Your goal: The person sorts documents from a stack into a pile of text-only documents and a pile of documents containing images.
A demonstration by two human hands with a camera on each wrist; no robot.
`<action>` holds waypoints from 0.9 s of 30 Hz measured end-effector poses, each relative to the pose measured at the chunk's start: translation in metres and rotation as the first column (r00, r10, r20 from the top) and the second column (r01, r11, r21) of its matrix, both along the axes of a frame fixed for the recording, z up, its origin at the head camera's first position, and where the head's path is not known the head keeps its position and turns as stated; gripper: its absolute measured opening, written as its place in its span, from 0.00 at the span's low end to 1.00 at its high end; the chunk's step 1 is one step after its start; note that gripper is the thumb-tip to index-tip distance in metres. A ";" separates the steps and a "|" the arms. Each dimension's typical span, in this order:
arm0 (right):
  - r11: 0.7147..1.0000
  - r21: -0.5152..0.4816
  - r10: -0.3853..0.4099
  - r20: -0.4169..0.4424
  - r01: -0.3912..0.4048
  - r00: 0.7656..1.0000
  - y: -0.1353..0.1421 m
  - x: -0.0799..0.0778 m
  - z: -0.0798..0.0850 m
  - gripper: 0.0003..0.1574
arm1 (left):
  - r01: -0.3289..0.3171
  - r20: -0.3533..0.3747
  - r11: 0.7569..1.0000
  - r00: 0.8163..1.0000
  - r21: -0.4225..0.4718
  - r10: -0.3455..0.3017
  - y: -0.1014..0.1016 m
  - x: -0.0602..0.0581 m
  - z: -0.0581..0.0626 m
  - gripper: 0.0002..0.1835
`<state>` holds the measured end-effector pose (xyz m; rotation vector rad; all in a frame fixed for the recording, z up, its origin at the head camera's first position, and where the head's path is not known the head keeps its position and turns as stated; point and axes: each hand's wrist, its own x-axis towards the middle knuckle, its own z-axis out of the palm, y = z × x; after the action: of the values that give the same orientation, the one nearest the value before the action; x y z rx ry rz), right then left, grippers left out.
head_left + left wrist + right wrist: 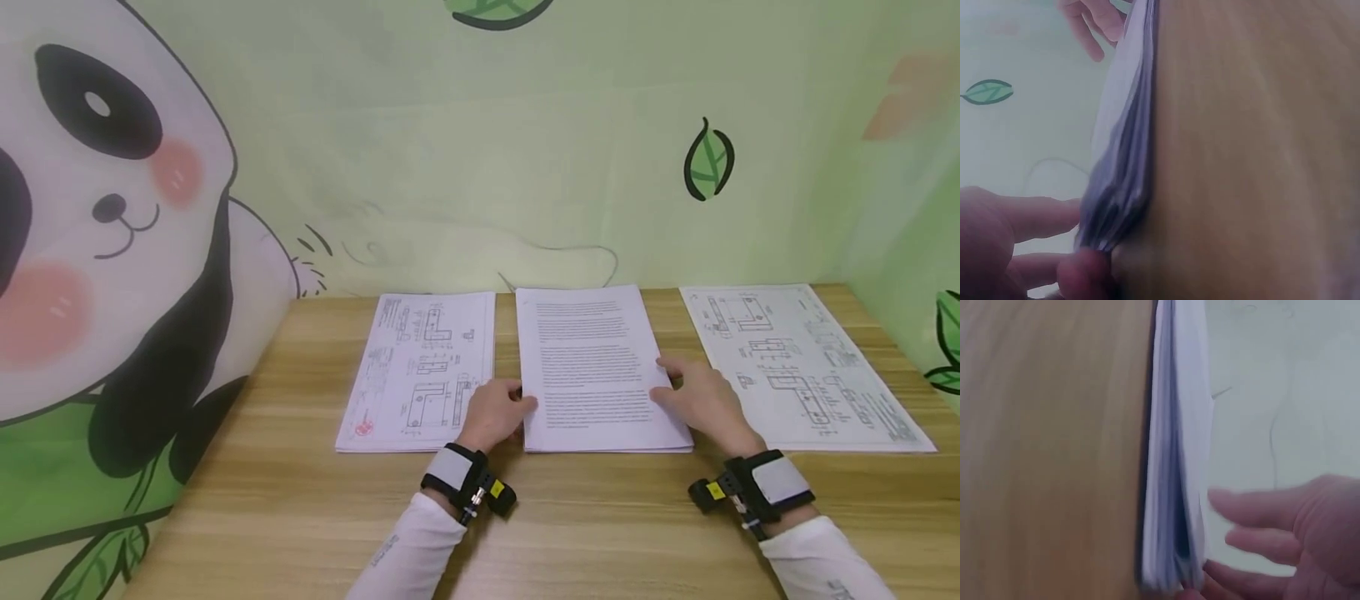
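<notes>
A stack of printed text pages lies in the middle of the wooden table. My left hand pinches the stack's left edge, fingers on top and thumb at the edge. In the left wrist view that hand grips the slightly fanned stack. At the stack's right edge my right hand has its fingers over the top sheet. The right wrist view shows this hand with its thumb under the stack.
A pile of technical drawings lies just left of the text stack, and a second pile of drawings lies to its right. Behind the table stands a green wall with a panda picture. Bare wood runs along the table's near side.
</notes>
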<state>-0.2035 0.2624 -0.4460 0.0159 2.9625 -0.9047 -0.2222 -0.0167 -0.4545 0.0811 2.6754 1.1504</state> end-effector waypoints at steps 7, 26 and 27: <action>0.999 0.041 0.034 -0.015 -0.034 0.999 0.018 0.006 0.015 0.36 | -0.025 -0.152 0.997 0.988 -0.067 0.014 0.013 -0.002 0.011 0.15; 0.981 0.009 -0.194 0.020 0.194 0.981 0.148 0.019 0.027 0.55 | 0.127 -0.015 0.926 0.991 0.355 -0.130 0.106 0.009 0.041 0.23; 0.977 0.010 -0.215 0.029 0.214 0.976 0.156 0.019 0.023 0.56 | 0.126 -0.002 0.920 0.991 0.371 -0.135 0.113 0.011 0.041 0.23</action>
<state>-0.1843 0.4182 -0.4234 0.3532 2.9773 -0.9057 -0.2112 0.0962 -0.4138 0.3024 2.3550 1.5840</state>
